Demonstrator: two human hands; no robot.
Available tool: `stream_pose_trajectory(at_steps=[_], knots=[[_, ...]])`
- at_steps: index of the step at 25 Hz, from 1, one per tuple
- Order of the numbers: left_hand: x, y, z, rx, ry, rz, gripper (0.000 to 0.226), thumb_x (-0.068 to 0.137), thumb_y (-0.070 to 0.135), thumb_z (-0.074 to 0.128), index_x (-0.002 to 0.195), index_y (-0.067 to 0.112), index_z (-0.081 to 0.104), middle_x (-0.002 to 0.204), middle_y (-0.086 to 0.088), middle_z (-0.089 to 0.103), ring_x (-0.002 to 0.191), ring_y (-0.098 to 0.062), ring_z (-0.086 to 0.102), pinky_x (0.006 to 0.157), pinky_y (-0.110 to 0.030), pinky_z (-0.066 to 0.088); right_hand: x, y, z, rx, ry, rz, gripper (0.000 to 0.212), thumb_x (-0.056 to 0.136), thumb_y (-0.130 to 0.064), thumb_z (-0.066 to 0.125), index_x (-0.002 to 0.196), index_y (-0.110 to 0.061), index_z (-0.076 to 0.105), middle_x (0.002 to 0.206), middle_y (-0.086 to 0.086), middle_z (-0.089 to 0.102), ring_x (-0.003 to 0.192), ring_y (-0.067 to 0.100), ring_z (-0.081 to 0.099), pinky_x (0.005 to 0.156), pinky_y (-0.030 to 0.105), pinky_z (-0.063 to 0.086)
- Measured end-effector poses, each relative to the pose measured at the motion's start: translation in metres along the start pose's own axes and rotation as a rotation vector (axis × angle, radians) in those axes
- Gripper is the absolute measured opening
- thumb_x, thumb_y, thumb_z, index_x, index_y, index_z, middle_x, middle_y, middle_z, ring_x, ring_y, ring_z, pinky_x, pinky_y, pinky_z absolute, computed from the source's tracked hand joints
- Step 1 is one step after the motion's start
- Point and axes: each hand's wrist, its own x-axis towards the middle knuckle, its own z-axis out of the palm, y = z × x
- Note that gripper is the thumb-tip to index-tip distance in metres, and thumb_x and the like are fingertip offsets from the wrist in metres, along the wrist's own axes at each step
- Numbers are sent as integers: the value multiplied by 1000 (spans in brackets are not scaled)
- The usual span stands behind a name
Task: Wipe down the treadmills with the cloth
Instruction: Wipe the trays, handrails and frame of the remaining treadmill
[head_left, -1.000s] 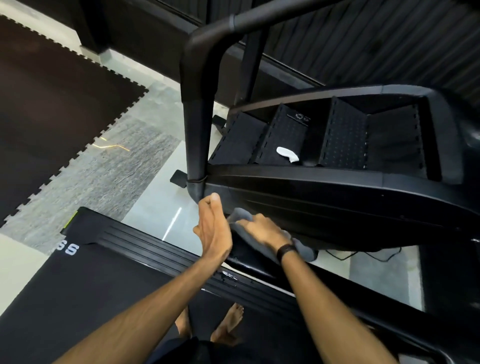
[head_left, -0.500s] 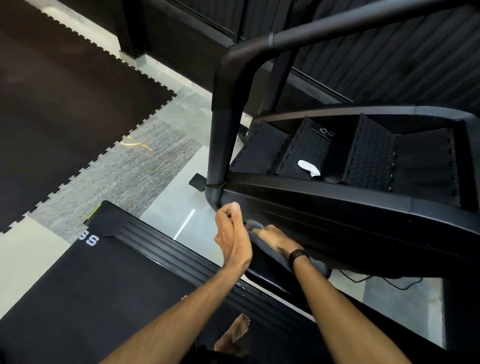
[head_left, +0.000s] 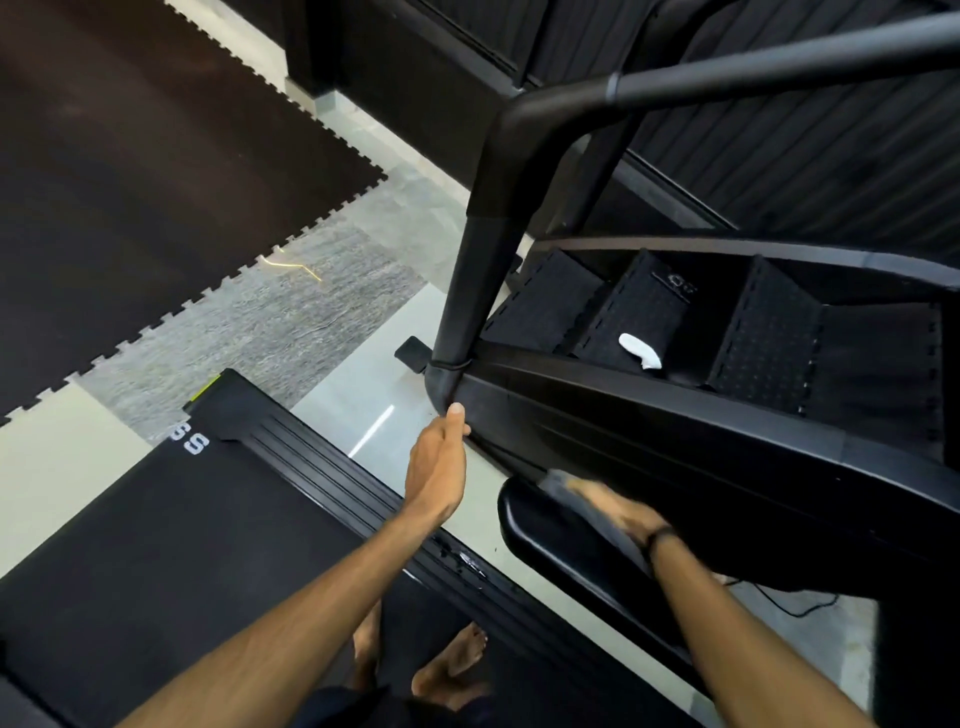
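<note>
Wiping the black machine's side panel, right of centre in the frame.

The right hand, motion-blurred, presses the grey cloth on the stair machine; its grip is unclear. The left hand, fingers fairly straight, touches the handrail post base. Bare feet stand on the treadmill at lower left.

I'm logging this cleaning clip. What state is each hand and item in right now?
Left hand: fingers straight, tips touching the black machine near its post base.
Right hand: motion-blurred, pressing the cloth on the machine's side panel.
Cloth: grey, blurred, under the right hand.
White object: lying on a step of the machine.
Treadmill: underfoot, bare feet on it.
</note>
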Motion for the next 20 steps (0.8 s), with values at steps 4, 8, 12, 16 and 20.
stream_pose_trajectory(at_steps=[4, 8, 12, 16, 20], knots=[[0, 0, -1, -4, 22, -34, 51, 106, 51, 20, 94, 23, 61, 109, -6, 64, 104, -28, 59, 97, -42, 45, -37, -63, 40, -408, 304, -257, 52, 93, -53, 40, 124, -17, 60, 121, 2, 62, 113, 24, 54, 96, 38, 38], [5, 4, -5, -14, 25, -11, 53, 107, 48, 21, 100, 17, 63, 108, -6, 63, 105, -28, 59, 92, -37, 42, -114, 26, 27, -431, 506, -457, 74, 83, -66, 40, 132, -14, 58, 129, -3, 56, 121, 21, 48, 105, 34, 33], [-4, -2, -6, 0, 39, 10, 53, 106, 52, 20, 104, 20, 62, 112, -3, 62, 108, -26, 58, 99, -43, 44, -58, 27, -12, -288, 192, 65, 60, 101, -54, 45, 133, -5, 59, 140, 18, 58, 129, 36, 53, 111, 44, 41], [-6, 9, 11, 28, 8, 27, 51, 104, 56, 20, 100, 24, 60, 106, 0, 62, 106, -27, 59, 100, -48, 45, -25, -47, 26, -415, 146, -168, 58, 87, -64, 34, 124, -27, 60, 127, 1, 64, 116, 27, 59, 102, 43, 43], [9, 27, 17, -6, 28, 78, 50, 95, 62, 23, 89, 29, 60, 99, 1, 65, 102, -29, 62, 97, -47, 47, -123, -16, 60, -550, 547, -483, 45, 85, -51, 44, 122, -27, 54, 118, -7, 56, 108, 17, 49, 96, 39, 37]])
